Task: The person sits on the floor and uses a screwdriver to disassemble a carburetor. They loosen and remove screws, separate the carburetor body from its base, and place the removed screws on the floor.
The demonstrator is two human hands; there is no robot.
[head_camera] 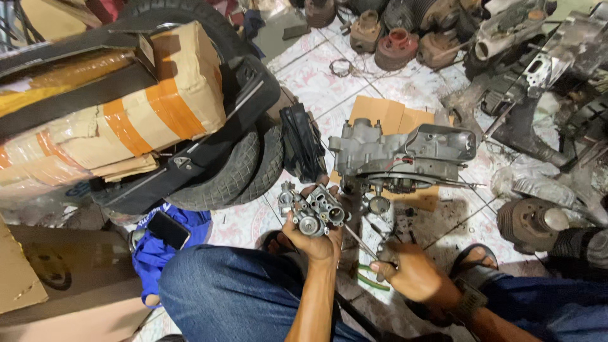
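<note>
Above the knees, mid-frame:
carb: carburettor (315, 212) held up over tiled floor (304, 69), just in front of engine
left hand (315, 239): fingers clamped round carb from below
right hand (408, 272): fingers closed on thin rod (361, 244), low, near sandal (475, 256)
engine (399, 155): on cardboard (380, 114), just beyond carb
left side: tyres (244, 168), taped box (107, 114)
far right: cylinders (531, 223), scattered parts

A patterned tiled floor (304, 69) is seen, crowded with tyres (244, 171), a taped cardboard box (126, 107) and engine cylinders (396, 47) under dim light.
</note>
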